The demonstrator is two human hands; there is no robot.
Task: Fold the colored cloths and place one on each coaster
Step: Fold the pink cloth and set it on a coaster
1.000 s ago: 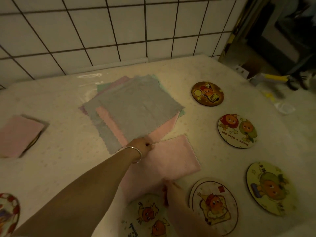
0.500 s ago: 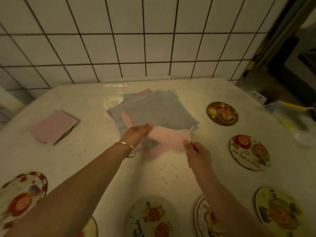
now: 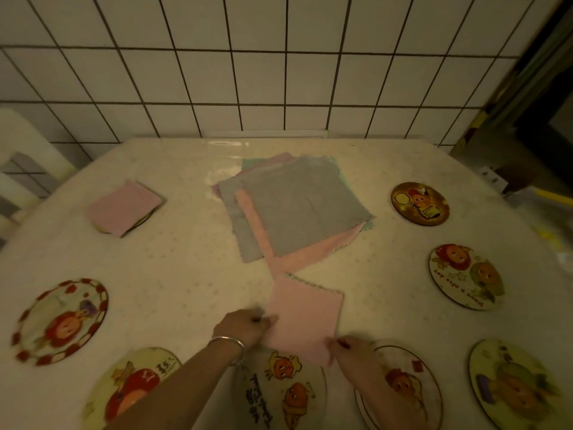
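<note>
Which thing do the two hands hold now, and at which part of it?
Both hold the folded pink cloth: the left hand pinches its left edge, the right hand its near right corner.

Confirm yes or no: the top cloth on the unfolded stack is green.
No, the top cloth on the stack is grey; only a sliver of green cloth peeks out beneath.

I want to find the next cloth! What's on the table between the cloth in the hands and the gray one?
In the head view, a pink cloth pokes out from under the gray cloth toward the held cloth.
</note>
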